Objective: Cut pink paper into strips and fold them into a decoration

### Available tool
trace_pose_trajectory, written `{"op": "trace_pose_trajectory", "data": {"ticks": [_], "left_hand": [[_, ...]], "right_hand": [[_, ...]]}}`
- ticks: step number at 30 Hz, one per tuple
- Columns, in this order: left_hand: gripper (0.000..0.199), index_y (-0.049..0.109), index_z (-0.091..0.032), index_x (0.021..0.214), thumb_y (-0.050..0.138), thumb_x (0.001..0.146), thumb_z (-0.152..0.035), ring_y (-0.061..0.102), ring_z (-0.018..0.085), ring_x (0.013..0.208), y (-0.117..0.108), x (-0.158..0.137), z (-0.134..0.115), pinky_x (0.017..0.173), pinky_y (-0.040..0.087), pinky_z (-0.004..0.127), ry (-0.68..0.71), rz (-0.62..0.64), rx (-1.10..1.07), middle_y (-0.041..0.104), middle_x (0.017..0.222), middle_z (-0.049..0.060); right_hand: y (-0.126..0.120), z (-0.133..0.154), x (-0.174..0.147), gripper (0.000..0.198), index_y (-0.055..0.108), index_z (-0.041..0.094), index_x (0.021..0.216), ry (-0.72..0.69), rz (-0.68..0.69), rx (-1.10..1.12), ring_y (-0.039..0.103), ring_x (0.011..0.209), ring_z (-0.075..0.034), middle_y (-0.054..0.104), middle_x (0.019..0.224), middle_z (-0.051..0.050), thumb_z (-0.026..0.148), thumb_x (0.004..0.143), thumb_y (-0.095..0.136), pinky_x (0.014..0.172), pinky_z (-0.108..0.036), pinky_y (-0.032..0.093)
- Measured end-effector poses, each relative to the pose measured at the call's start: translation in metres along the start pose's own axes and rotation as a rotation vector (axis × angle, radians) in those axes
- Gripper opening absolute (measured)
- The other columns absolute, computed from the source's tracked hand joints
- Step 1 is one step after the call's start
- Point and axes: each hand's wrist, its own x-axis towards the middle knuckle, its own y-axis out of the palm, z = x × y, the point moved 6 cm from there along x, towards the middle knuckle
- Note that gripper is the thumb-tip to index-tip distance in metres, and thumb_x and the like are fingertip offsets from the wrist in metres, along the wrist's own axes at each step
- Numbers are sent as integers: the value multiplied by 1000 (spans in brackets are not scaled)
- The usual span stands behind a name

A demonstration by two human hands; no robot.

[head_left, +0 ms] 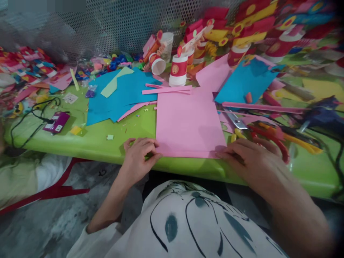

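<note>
A pink sheet of craft paper or foam (188,122) lies flat on the green table, its near edge along the table's front. A narrow band at that edge looks folded or doubled. My left hand (141,154) pinches the near left corner between thumb and fingers. At the near right corner my right hand (249,161) is closed on the same edge, its fingertips partly hidden. Thin pink strips (169,91) rest across the sheet's far left part. Red-handled scissors (279,145) lie just beyond my right hand, their blades pointing to the left.
Blue sheets (126,93) lie to the left and a blue piece (249,80) to the right. Red-and-white paper cups (178,70) stand at the back. A purple device with a cord (56,122) sits at left. Beside a red chair (64,190), another person's clothing shows.
</note>
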Motion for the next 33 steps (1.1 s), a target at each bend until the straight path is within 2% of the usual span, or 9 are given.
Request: {"op": "trace_pose_trajectory", "data": {"ticks": [11,16,19,22,26,29,33], "left_hand": [[21,53,-21,79,67,94,-27,62,20,111,3,-3,-1,102,28,44,-23,-4,-15,71,113,-1],[14,53,-24,100,66,93,-26,62,21,109,5,-6,-1,105,28,45,-65,-22,-21,71,116,1],[23,55,-27,117,61,95,-24,60,23,113,6,-7,-5,106,30,47,-37,-20,30,68,121,3],[35,61,-35,124,53,97,-16,56,25,119,9,-8,-15,107,31,51,36,16,119,61,131,4],[60,65,-44,129,48,90,-2,53,29,121,15,-11,-25,112,24,65,101,86,255,49,144,7],[77,60,-50,136,47,83,5,52,30,126,19,-14,-30,114,19,72,143,108,322,45,149,7],[76,62,-53,133,49,86,5,53,30,128,21,-18,-35,114,18,75,162,63,405,48,149,6]], "right_hand": [[0,6,-4,45,64,24,84,19,-3,-47,68,84,-24,70,89,-3,50,106,34,101,-48,36],[-1,5,-6,32,61,22,98,98,-31,-101,66,93,-29,69,98,-9,43,104,38,98,-50,37],[-2,7,-8,30,61,19,102,112,-85,-159,61,100,-32,63,105,-14,41,101,41,99,-51,38],[-1,12,-10,28,67,20,97,66,-134,-185,55,100,-34,57,107,-15,38,100,45,97,-52,39],[0,15,-13,29,75,22,91,45,-176,-178,51,94,-32,54,106,-14,36,99,51,89,-52,40],[0,13,-17,27,79,23,94,67,-196,-175,50,91,-29,53,106,-14,31,98,53,93,-53,39],[-3,12,-19,27,82,26,95,74,-213,-157,50,92,-28,56,103,-12,27,97,55,96,-53,36]]}}
